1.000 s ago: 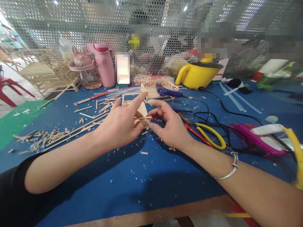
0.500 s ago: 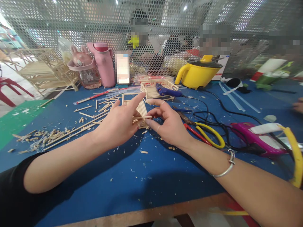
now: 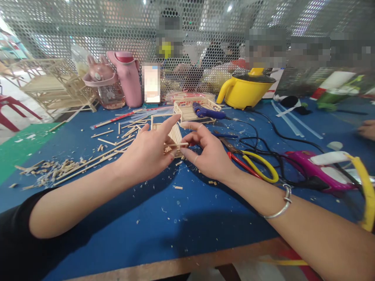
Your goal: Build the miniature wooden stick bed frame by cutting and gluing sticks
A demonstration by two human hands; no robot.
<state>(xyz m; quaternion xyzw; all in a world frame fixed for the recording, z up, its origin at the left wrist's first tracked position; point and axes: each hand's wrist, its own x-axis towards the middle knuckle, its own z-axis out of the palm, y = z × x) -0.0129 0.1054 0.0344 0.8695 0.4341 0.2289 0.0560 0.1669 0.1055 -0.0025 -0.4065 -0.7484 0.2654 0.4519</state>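
Both hands, left (image 3: 148, 154) and right (image 3: 209, 154), pinch a thin stick (image 3: 175, 145) between them (index fingers lifted) over the wooden frame (image 3: 174, 134) on the table (image 3: 175, 218); the yellow pot (image 3: 247, 90) is lidded.

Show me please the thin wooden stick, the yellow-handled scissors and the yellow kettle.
thin wooden stick (image 3: 176, 145), head view, middle of its length.
yellow-handled scissors (image 3: 265, 168), head view, on a handle loop.
yellow kettle (image 3: 245, 93), head view, body wall.
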